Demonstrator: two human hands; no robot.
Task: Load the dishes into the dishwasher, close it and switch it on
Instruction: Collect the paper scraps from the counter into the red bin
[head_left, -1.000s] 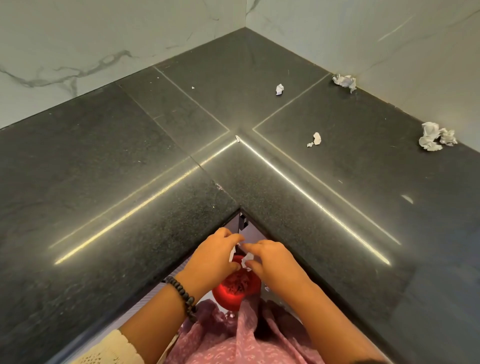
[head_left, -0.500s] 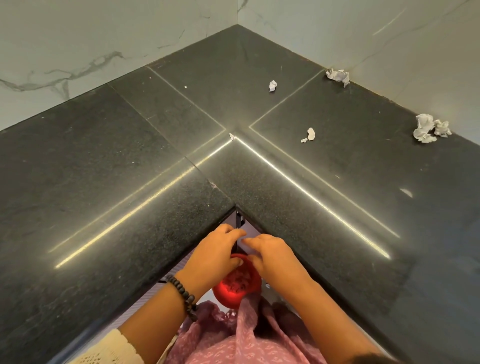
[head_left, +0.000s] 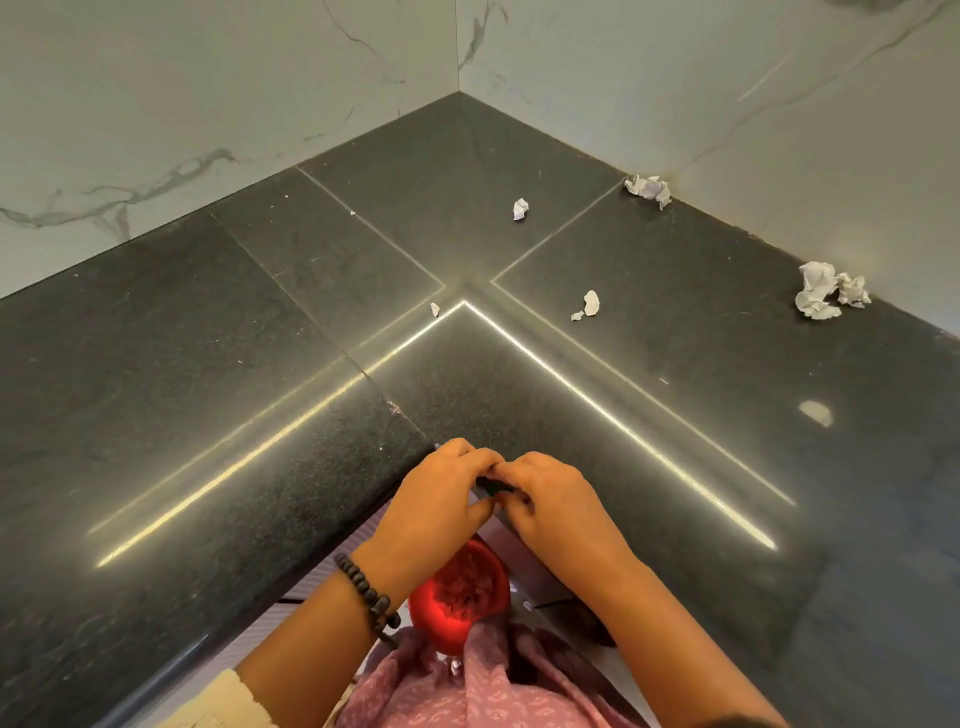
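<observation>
The dark polished stone bench (head_left: 218, 395) wrapped an inner corner below pale marbled wall tiles (head_left: 182, 114), and you stood in the notch of that corner. Crumpled white paper scraps (head_left: 826, 291) lay along the bench's far right edge by the wall, with smaller bits (head_left: 589, 304) nearer the seam at the bench's centre.

Your left hand (head_left: 436, 499) and right hand (head_left: 561, 504) met over the bench's inner corner edge, fingers of both curled and pinching one small dark object (head_left: 491, 486) between them; what it was could not be told, since the fingers hid most of it. Each grip was clenched on that object.

Below your hands sat a round red bowl (head_left: 460, 603) with pale residue inside, partly hidden by your wrists and the pink patterned garment (head_left: 467, 686). No dishwasher showed.

The bowl looked light and stiff, likely plastic, and possibly slippery from residue. I would judge the rim the best hold, thumb inside and fingers under, kept level so the residue stayed in.
</observation>
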